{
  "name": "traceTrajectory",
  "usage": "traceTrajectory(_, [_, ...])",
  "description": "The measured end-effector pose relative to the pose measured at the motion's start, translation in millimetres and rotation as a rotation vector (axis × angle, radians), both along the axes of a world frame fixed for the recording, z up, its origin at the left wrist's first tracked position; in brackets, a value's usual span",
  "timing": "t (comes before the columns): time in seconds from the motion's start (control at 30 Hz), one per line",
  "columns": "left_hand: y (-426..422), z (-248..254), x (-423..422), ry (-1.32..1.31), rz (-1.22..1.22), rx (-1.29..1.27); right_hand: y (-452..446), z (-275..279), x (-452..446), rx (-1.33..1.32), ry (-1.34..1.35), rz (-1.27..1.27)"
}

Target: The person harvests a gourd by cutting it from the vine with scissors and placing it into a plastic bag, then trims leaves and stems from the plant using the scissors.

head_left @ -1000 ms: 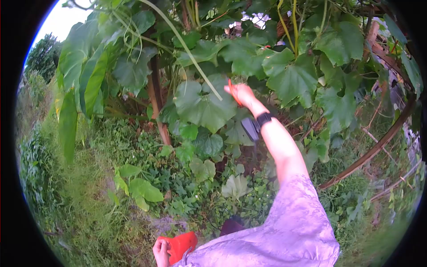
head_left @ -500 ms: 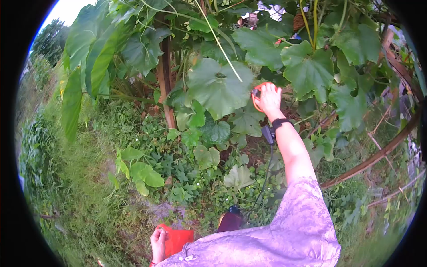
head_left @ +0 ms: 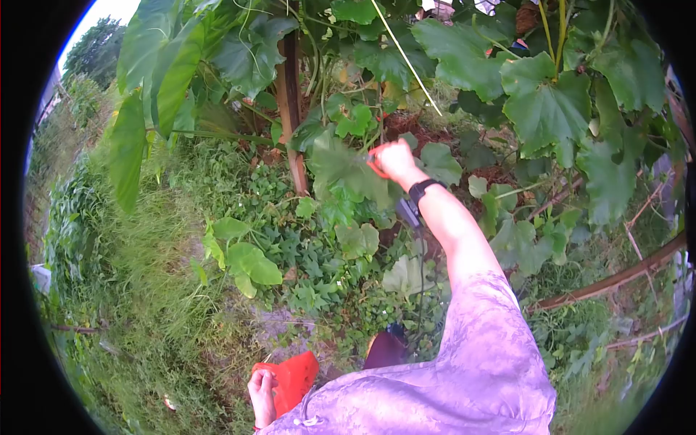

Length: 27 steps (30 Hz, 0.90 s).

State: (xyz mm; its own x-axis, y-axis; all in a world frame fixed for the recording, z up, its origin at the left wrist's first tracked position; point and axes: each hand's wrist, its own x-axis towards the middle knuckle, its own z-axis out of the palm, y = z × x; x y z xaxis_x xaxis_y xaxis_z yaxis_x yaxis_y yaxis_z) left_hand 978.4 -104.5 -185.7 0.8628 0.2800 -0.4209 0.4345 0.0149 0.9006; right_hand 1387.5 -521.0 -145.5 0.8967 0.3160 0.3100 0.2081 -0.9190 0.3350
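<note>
Reaching in seems the step, with the right hand closed around an orange tool, a blurred leaf just left of that grip, careful aim apparently needed next, and the left hand below clasping a red bag.

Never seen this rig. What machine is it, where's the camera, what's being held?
No machine: it's a person, whose purple sleeve shows, working with bare hands. The single camera is worn on the head, looking forward and down. The right hand reaches out among big green leaves, holding an orange tool, perhaps scissors; much of it is hidden. A black band circles that wrist, with a dark box beside it. Low in the picture, the left hand holds a red container, possibly a bag. The ground is covered with grass and leafy plants; a wooden post stands farther off.
</note>
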Motion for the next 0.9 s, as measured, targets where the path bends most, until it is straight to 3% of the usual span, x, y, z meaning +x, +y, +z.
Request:
traceTrajectory(0.07, [11,-10,-4,0.016,0.007,-0.052,-5,-26,-34,0.068,0.152,0.055])
traceTrajectory(0.1, [13,-10,-3,0.011,-0.005,-0.059,-14,-46,-42,-0.056,0.2,0.02])
traceTrajectory(0.2, [17,-7,0,0.051,-0.045,-0.014,-16,-18,-90,0.13,0.199,-0.018])
traceTrajectory(0.43, [14,-12,5,0.021,-0.11,-0.033,-59,62,-110,0.34,-0.234,-0.252])
traceTrajectory(0.57, [5,-21,8,0.026,-0.095,-0.069,-93,55,-67,0.009,-0.269,-0.221])
traceTrajectory(0.67, [-1,-22,9,0.012,-0.074,-0.057,-69,51,-34,-0.001,-0.188,-0.204])
traceTrajectory(0.77, [-6,-14,8,0.021,-0.038,-0.025,-42,27,3,-0.25,-0.173,-0.206])
traceTrajectory(0.87, [-5,-10,2,0.048,0.009,0.007,-25,-3,27,-0.092,-0.008,-0.171])
traceTrajectory(0.9, [-4,-7,-1,0.06,0.0,0.018,-18,-9,22,-0.133,-0.069,-0.161])
